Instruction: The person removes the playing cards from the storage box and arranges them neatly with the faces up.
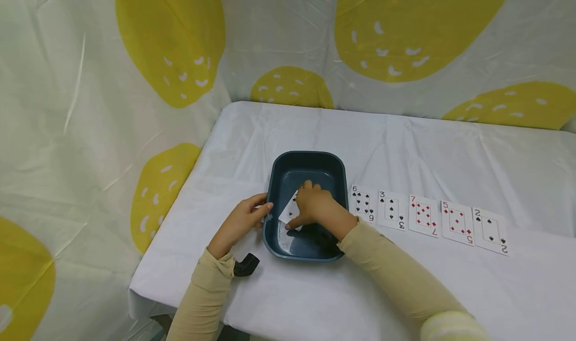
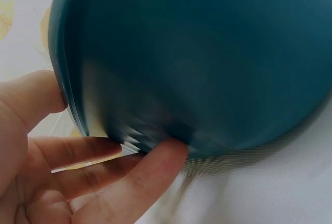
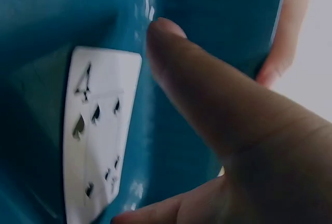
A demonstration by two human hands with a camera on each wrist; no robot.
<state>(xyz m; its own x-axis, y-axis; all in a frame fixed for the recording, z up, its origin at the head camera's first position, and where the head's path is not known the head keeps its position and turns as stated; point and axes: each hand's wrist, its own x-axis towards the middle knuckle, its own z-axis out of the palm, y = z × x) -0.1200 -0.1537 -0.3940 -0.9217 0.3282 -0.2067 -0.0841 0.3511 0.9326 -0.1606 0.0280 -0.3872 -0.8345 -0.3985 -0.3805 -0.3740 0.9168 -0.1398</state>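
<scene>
A dark blue-green rectangular tray sits on the white-covered table. My left hand grips its left side, thumb at the rim and fingers along the outer wall; in the left wrist view the fingers curl in beneath the tray wall. Reaching into the tray, my right hand is over a four of spades playing card, which the hand partly covers from above. The right thumb extends beside the card, apart from its edge, and another fingertip shows near the card's lower end.
To the tray's right lies a row of face-up cards: six of spades, three of spades, seven of diamonds, five of diamonds and two of spades. A black object shows beside the left wrist. Patterned curtains hang behind.
</scene>
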